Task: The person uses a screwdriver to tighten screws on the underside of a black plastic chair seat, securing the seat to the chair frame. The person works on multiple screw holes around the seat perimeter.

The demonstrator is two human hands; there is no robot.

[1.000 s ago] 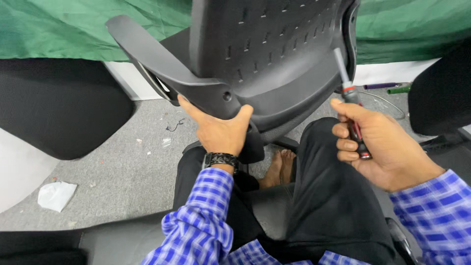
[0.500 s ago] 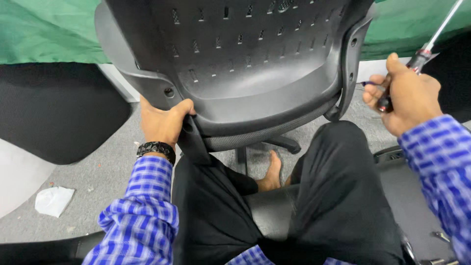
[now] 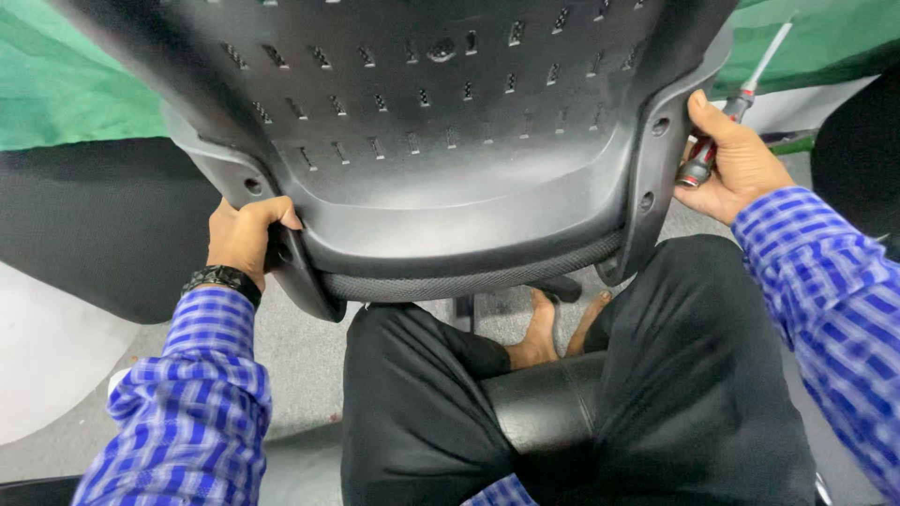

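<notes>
A black perforated plastic chair back (image 3: 441, 141) fills the upper view, held up over my lap. My left hand (image 3: 246, 234), with a black wristband, grips its lower left edge. My right hand (image 3: 736, 164) rests against the right edge while holding a screwdriver (image 3: 717, 141) with a red and grey handle, its shaft pointing up to the right. A mesh strip (image 3: 469, 279) runs along the bottom rim. Screw holes (image 3: 661, 124) show on the side flanges.
I sit on a black cushioned seat (image 3: 544, 412), legs in black trousers, bare feet (image 3: 544, 333) on the grey floor. A black chair part (image 3: 94, 234) lies at the left, another black part (image 3: 858, 159) at the right. Green cloth (image 3: 66, 94) hangs behind.
The chair back has come closer and higher and now fills the view. My left hand shifted from its centre to the lower left edge. My right hand with the screwdriver moved up to the right edge.
</notes>
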